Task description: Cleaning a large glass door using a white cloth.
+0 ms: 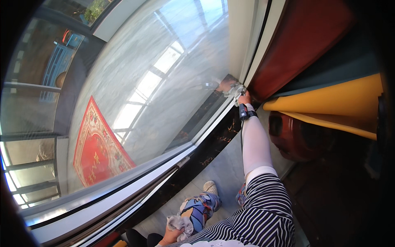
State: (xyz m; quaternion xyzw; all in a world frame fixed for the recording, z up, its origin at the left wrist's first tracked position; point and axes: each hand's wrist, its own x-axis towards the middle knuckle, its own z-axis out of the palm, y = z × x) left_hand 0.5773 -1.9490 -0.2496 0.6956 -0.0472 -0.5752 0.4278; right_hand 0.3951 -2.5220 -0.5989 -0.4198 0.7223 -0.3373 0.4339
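My right hand (244,98) presses a crumpled grey-white cloth (236,90) against the lower corner of a large window pane (185,83), where the glass meets the pale frame. A dark device is strapped to that wrist, over a pale sleeve, with a cable running down the forearm. Low in the view, my left hand (171,236) grips a second crumpled, light grey cloth (181,227) near my thigh. This cloth is away from the glass. The fingers of both hands are partly hidden by the cloths.
A dark marbled sill (216,145) runs below the window frame. To the right hang red, dark teal and yellow curtains (333,98), with a dark red rounded object (296,136) beneath. Through the glass, a red patterned rug (101,154) and a blue bench (55,66) show.
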